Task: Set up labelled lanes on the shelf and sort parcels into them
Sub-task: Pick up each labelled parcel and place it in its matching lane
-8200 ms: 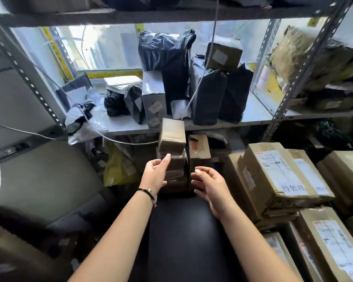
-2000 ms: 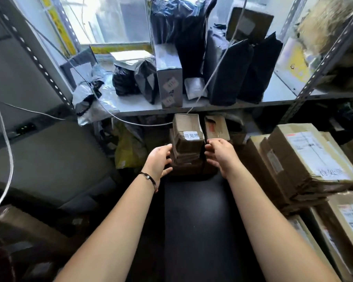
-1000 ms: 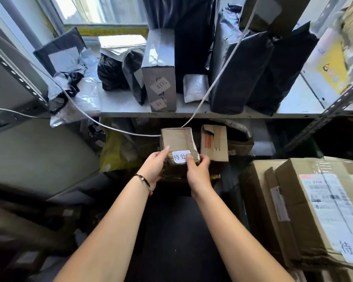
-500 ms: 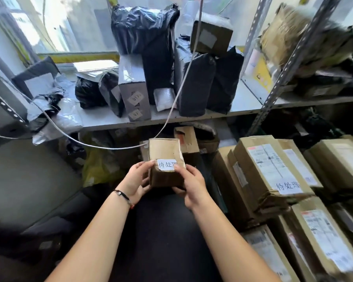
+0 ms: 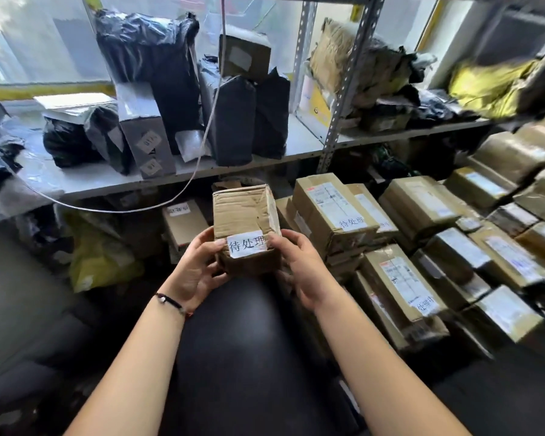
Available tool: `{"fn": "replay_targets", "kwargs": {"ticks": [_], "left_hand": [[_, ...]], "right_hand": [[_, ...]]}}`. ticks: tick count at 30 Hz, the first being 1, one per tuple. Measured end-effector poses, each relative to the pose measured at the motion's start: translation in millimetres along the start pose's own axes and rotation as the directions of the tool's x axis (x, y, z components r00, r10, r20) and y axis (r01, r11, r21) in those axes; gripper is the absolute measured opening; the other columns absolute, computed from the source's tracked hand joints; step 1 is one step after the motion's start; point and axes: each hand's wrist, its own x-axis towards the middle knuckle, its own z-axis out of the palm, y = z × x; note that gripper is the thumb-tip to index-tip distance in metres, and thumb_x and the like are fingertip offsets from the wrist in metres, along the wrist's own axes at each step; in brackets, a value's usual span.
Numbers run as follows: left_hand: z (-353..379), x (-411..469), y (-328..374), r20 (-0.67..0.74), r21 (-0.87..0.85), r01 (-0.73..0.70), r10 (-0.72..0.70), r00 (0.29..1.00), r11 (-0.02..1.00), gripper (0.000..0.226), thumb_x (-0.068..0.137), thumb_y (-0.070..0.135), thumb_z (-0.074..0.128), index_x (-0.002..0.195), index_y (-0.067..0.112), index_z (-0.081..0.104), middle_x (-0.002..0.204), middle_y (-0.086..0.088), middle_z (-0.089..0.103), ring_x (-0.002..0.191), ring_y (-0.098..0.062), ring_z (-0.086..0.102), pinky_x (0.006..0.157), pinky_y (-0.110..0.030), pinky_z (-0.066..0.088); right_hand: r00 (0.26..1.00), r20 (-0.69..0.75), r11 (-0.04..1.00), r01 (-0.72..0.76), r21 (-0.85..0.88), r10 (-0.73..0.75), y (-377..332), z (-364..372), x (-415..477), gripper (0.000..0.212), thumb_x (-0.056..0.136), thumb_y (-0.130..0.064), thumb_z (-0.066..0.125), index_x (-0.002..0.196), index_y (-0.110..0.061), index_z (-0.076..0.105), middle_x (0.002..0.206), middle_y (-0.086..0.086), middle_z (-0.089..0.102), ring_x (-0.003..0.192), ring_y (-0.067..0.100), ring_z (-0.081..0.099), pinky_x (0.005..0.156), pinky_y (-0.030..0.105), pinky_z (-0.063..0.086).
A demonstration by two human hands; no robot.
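I hold the box (image 5: 244, 215) just below the shelf's (image 5: 107, 180) front edge, left hand (image 5: 195, 269) and right hand (image 5: 299, 265) fingers curled round its lower sides. It looks light, with stiff but creased cardboard, so a grip on opposite sides seems safest.

Head-worn view, forward-down, near shelf (image 5: 301, 141)

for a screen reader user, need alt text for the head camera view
A person's left hand and right hand hold a small cardboard box bearing a white label. Behind it a shelf carries black bagged parcels; labelled cardboard boxes are stacked at right.
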Motion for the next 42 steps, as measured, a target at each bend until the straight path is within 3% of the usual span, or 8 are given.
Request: {"fn": "replay_targets", "kwargs": {"ticks": [3, 6, 15, 24, 30, 34, 39, 42], "left_hand": [[25.4, -8.5, -8.6, 0.044, 0.014, -0.014, 0.013, 0.999, 1.0, 0.079, 0.061, 0.037, 0.075, 0.137, 0.029, 0.054, 0.116, 0.001, 0.07, 0.085, -0.012, 0.068, 0.076, -0.033, 0.054], [47.0, -13.3, -19.4, 0.058, 0.027, -0.026, 0.024, 0.998, 0.999, 0.082, 0.063, 0.036, 0.076, 0.14, 0.03, 0.05, 0.123, -0.002, 0.068, 0.096, -0.019, 0.064, 0.083, -0.041, 0.052], [134.2, -44.1, -79.0, -0.007, 0.037, -0.09, 0.09, 0.996, 0.995, 0.09, 0.067, 0.031, 0.075, 0.148, 0.032, 0.036, 0.135, -0.005, 0.062, 0.113, -0.026, 0.06, 0.092, -0.048, 0.047], [213.7, -82.0, -138.9, -0.176, 0.055, -0.039, 0.048, 0.983, 0.998, 0.073, 0.061, 0.04, 0.077, 0.13, 0.026, 0.058, 0.112, 0.002, 0.072, 0.089, -0.011, 0.068, 0.07, -0.024, 0.055], [234.4, -88.9, -165.9, -0.256, 0.117, 0.076, -0.043, 0.966, 0.99, 0.062, 0.073, 0.043, 0.067, 0.131, 0.025, 0.057, 0.106, 0.003, 0.07, 0.087, -0.015, 0.065, 0.081, -0.034, 0.051], [236.0, -92.1, -180.2, -0.235, 0.124, 0.106, -0.074, 0.969, 0.987, 0.07, 0.066, 0.041, 0.075, 0.132, 0.026, 0.057, 0.106, 0.002, 0.072, 0.088, -0.016, 0.067, 0.079, -0.037, 0.055], [235.1, -96.7, -191.9, -0.219, 0.064, 0.11, -0.094, 0.971, 0.992, 0.067, 0.07, 0.038, 0.074, 0.133, 0.023, 0.057, 0.108, -0.001, 0.072, 0.089, -0.02, 0.069, 0.073, -0.037, 0.058], [228.9, -98.6, -198.2, -0.192, 0.089, 0.143, -0.124, 0.974, 0.986, 0.067, 0.071, 0.042, 0.074, 0.134, 0.023, 0.058, 0.112, -0.002, 0.072, 0.092, -0.019, 0.069, 0.075, -0.036, 0.057]], "right_hand": [[0.999, 0.037, 0.999, 0.006, 0.032, -0.008, -10.1, -35.8, -15.4, 0.036, 0.093, -0.031, 0.07, 0.126, -0.022, 0.057, 0.119, 0.002, 0.072, 0.096, 0.009, 0.069, 0.085, 0.032, 0.054], [0.997, 0.066, 1.0, 0.031, 0.007, -0.031, -16.9, -71.6, -24.2, 0.041, 0.092, -0.035, 0.07, 0.129, -0.023, 0.058, 0.122, 0.005, 0.073, 0.101, 0.014, 0.069, 0.088, 0.038, 0.054], [0.961, 0.276, 0.997, 0.004, -0.079, 0.018, -17.7, -179.1, -38.0, 0.054, 0.084, -0.048, 0.074, 0.132, -0.026, 0.06, 0.11, -0.001, 0.076, 0.087, 0.011, 0.072, 0.068, 0.031, 0.054], [0.926, 0.354, 0.988, -0.097, -0.119, 0.134, 7.4, -252.6, -61.7, 0.04, 0.088, -0.037, 0.075, 0.124, -0.023, 0.065, 0.119, 0.004, 0.073, 0.097, 0.018, 0.068, 0.063, 0.031, 0.056], [0.917, 0.345, 0.978, -0.168, -0.126, 0.202, 27.9, -282.4, -71.6, 0.05, 0.082, -0.041, 0.08, 0.126, -0.025, 0.061, 0.123, 0.003, 0.071, 0.105, 0.023, 0.07, 0.071, 0.037, 0.058], [0.911, 0.326, 0.967, -0.219, -0.133, 0.251, 34.5, -294.5, -78.3, 0.054, 0.083, -0.047, 0.077, 0.128, -0.023, 0.059, 0.116, -0.001, 0.072, 0.089, 0.017, 0.071, 0.059, 0.031, 0.056], [0.889, 0.332, 0.945, -0.264, -0.191, 0.316, 31.2, -301.0, -90.5, 0.036, 0.087, -0.045, 0.072, 0.114, -0.021, 0.065, 0.091, -0.004, 0.076, 0.081, 0.015, 0.068, 0.074, 0.037, 0.053], [0.863, 0.331, 0.92, -0.319, -0.226, 0.381, 34.7, -302.1, -100.0, 0.041, 0.088, -0.044, 0.072, 0.121, -0.021, 0.062, 0.092, -0.001, 0.077, 0.077, 0.014, 0.071, 0.072, 0.037, 0.058]]}}
